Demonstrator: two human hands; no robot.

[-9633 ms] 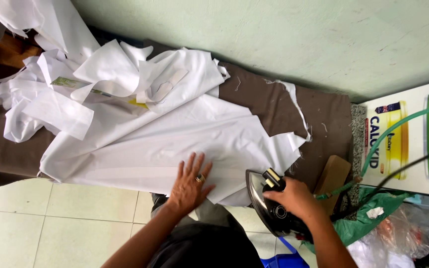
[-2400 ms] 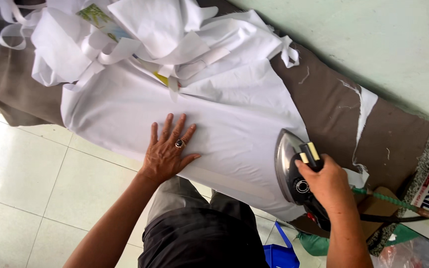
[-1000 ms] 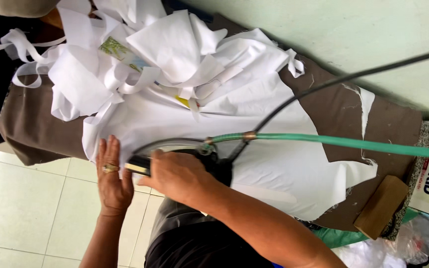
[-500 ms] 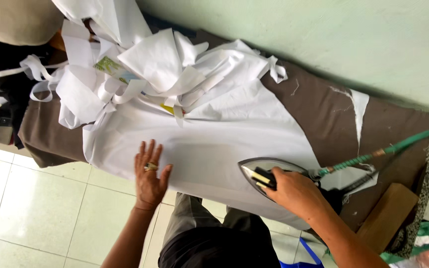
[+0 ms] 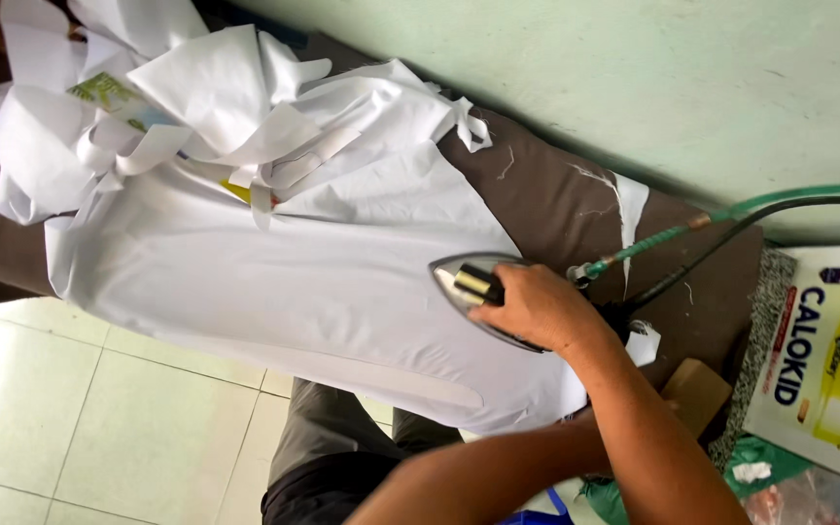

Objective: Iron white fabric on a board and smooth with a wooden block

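Note:
My right hand (image 5: 529, 309) is shut on the handle of a steam iron (image 5: 457, 281), whose pointed soleplate lies flat on a large white cloth (image 5: 274, 282). The cloth is spread over a table with a brown cover (image 5: 556, 209). A green hose (image 5: 655, 240) and a dark cable run from the iron's rear to the right. My left forearm (image 5: 478, 476) reaches across below the table's near edge. Its hand is hidden behind my right arm.
Crumpled white fabric pieces (image 5: 216, 107) are heaped at the table's far left end. A pale green wall (image 5: 585, 78) runs behind the table. To the right stand a printed white box (image 5: 828, 360), a wooden block (image 5: 694, 389) and a green bag (image 5: 751, 467). Tiled floor (image 5: 70, 408) lies below.
The iron has slid to the right along the cloth. My left hand has left the cloth surface, where it lay flat, and has gone under my right arm.

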